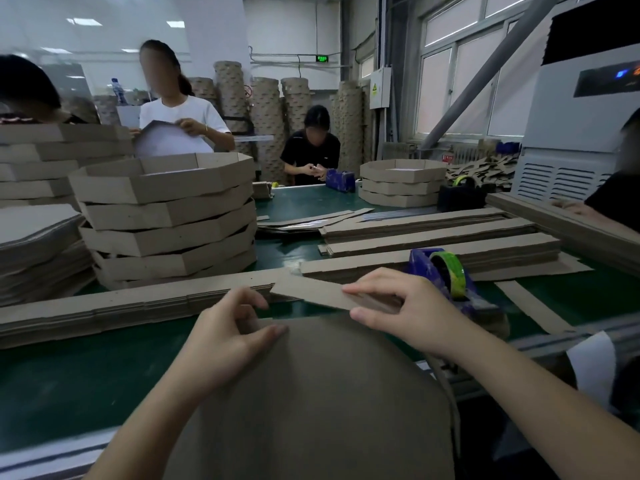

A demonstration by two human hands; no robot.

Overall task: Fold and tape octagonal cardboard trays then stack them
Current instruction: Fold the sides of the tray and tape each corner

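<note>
A large brown cardboard tray blank (311, 403) stands tilted toward me at the table's near edge. My left hand (228, 337) pinches its top left edge between thumb and fingers. My right hand (405, 310) grips a cardboard side strip (308, 292) at the blank's top right, thumb under it and fingers over it. A blue tape dispenser (446, 275) with a green-yellow roll sits just behind my right hand. A stack of finished octagonal trays (166, 220) rises at the left centre.
Long piles of cardboard strips (443, 237) lie across the green table (69, 382). Flat blanks (34, 244) are piled far left. Another tray stack (401, 185) and two more dispensers stand at the back. Several people work around the table; a white machine stands right.
</note>
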